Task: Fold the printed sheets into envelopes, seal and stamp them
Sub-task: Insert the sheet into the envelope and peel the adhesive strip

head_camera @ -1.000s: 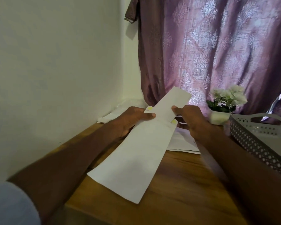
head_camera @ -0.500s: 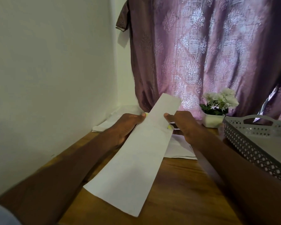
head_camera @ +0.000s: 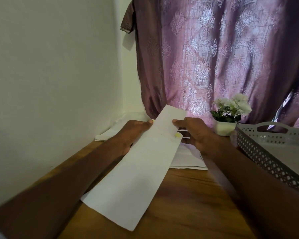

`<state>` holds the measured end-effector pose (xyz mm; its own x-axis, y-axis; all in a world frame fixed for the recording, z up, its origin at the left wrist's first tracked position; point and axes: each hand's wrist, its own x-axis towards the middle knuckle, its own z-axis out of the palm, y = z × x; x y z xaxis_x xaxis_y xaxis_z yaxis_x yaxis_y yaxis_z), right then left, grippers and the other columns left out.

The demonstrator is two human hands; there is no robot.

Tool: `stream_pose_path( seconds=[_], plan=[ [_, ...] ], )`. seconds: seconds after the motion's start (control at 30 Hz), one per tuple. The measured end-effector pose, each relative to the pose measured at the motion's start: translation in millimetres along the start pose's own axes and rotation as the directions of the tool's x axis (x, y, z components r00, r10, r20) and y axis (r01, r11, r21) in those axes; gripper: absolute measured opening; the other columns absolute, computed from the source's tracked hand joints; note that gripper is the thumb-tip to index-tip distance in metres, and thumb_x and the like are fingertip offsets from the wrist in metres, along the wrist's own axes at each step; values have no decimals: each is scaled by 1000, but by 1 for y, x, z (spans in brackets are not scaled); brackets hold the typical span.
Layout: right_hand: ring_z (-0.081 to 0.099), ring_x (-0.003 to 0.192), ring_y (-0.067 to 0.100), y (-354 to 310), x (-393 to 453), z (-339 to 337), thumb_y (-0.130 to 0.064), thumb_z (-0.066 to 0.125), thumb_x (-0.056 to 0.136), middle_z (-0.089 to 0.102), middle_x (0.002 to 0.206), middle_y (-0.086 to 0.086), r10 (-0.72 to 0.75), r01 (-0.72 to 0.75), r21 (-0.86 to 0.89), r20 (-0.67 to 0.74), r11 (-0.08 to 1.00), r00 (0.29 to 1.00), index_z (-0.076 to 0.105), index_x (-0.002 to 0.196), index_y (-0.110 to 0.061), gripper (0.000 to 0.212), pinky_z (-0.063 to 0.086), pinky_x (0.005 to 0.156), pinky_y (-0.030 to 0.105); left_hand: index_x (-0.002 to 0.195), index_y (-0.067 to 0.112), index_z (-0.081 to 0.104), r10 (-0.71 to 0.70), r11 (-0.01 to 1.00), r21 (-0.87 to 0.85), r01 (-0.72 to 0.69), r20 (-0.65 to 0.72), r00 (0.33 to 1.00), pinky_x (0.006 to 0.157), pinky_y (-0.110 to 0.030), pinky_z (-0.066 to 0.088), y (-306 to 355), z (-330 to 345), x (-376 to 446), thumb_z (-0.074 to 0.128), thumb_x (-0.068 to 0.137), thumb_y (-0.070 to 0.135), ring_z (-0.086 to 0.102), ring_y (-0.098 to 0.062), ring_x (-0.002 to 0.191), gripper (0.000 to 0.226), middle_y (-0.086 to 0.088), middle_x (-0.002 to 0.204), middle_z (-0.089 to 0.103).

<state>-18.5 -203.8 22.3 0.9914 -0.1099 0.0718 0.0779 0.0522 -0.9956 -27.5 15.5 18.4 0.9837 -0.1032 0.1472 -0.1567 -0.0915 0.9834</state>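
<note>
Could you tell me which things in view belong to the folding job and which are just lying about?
Part of the job:
- long folded sheet, gripped by the left hand and right hand
- more white papers on the wooden table

Just lying about:
- potted white flowers
- grey perforated tray
- purple curtain

Home rm: purple patterned curtain, wooden table w/ potted flowers, plain wall.
</note>
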Motion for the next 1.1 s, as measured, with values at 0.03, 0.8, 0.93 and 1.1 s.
stream_pose_path(
  seconds=[0.03,0.8,0.93,1.1],
  plan=[
    [73,93,28,0,-1,-1,-17,76,91,78,103,11,11,-11,-19,28,1000,1000,69,119,-10,30,60,81,39,117,7,75,-2,1000,-15,2,-4,1000,88,-34,58,0,0,-1,70,97,41,75,-27,98,40,-12,114,78],
    [73,84,27,1,2,-8,-17,76,88,77,92,9,90,-109,127,149,986,985,63,130,-7,45,61,64,37,96,7,84,-50,987,-140,73,167,985,84,-40,64,-8,-10,8,83,88,31,79,-33,95,25,-17,107,80],
    [73,103,32,5,-1,-3,-18,84,83,77,111,12,95,-115,119,161,986,982,67,127,-8,49,63,77,46,94,11,84,-38,989,-132,61,172,984,79,-36,63,-9,-9,7,83,87,34,79,-31,93,24,-16,107,80],
    [71,109,40,1,-1,2,4,77,83,74,116,20,74,-93,139,137,986,988,64,128,1,47,56,97,57,105,5,81,-80,981,-155,114,211,974,89,-41,61,-10,-9,8,83,87,34,77,-33,101,34,-17,113,78]
  ],
)
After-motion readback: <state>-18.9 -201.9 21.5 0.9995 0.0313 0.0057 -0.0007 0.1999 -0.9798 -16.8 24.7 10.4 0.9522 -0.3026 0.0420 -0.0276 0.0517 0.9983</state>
